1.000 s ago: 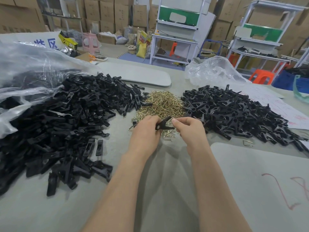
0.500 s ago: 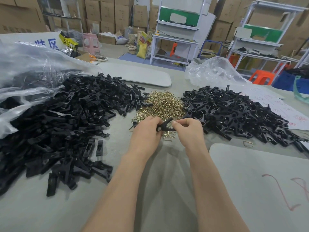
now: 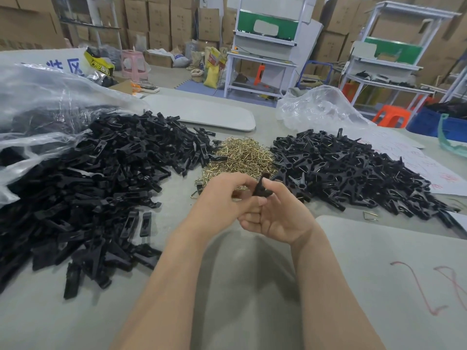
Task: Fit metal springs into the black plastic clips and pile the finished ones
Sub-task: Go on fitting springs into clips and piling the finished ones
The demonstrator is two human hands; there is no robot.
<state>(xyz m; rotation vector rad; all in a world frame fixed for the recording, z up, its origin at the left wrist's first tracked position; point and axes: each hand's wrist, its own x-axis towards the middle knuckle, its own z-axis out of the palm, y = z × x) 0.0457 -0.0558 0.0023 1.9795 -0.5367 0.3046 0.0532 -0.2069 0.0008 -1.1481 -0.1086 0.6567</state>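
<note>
A black plastic clip (image 3: 261,188) stands nearly upright between my two hands, just in front of the heap of brass springs (image 3: 242,157). My left hand (image 3: 219,200) pinches its lower left side with curled fingers. My right hand (image 3: 275,215) is turned palm up, and its thumb and fingers grip the clip from the right. Loose black clip halves (image 3: 88,188) form a big heap on the left. Assembled clips (image 3: 353,173) are piled on the right. Whether a spring sits in the held clip is hidden.
A clear plastic bag (image 3: 38,104) covers the far left heap, and another bag (image 3: 318,109) lies behind the right pile. Grey pads lie at the back (image 3: 207,114) and front right (image 3: 394,274). A stray spring (image 3: 370,215) lies on the table near the right pile.
The clip has been turned from lying flat to nearly upright. My right hand has rolled palm up and both hands have drawn slightly toward me.
</note>
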